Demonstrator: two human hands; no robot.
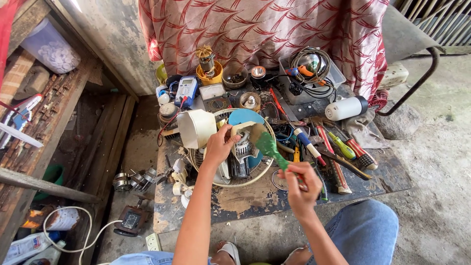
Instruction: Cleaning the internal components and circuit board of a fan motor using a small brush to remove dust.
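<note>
My left hand point(218, 145) grips the top of a small fan motor point(241, 156) that sits inside a round wire fan guard point(230, 182) on a low worn board point(255, 196). My right hand point(300, 184) holds a green-handled paintbrush point(271, 148) whose bristles rest against the motor's cream housing point(245, 128). A cream fan casing point(195, 127) leans just left of the motor. A blue disc point(245, 117) lies behind it.
Screwdrivers and pliers point(338, 152) lie to the right. Two multimeters point(186, 91), small cups of parts and a grey tray of cables point(309, 73) stand at the back. A white cylinder point(346, 108), loose motor parts point(135, 180) and a patterned red cloth point(265, 29) surround the board.
</note>
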